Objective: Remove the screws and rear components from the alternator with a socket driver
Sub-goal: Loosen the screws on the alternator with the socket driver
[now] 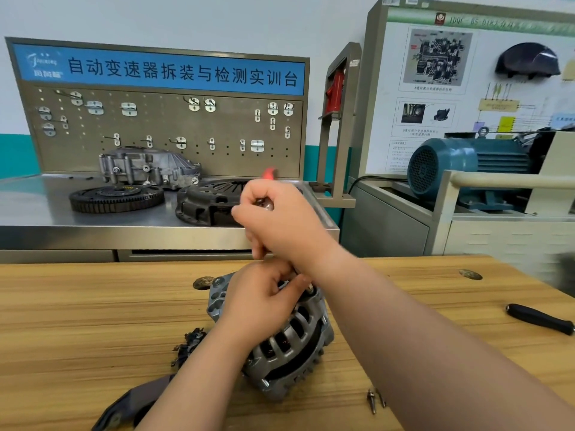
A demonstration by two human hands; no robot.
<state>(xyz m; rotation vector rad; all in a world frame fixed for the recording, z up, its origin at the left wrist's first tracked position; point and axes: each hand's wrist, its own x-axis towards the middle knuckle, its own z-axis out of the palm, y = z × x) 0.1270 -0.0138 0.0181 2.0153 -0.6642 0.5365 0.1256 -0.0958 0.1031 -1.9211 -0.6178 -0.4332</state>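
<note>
Just above the alternator (289,346), the right hand (280,219) grasps the red-handled socket driver (269,174) while the left hand (264,293) grips the alternator's top.

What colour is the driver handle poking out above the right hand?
The driver handle is red, slightly blurred, in the head view just above the right hand.
</note>
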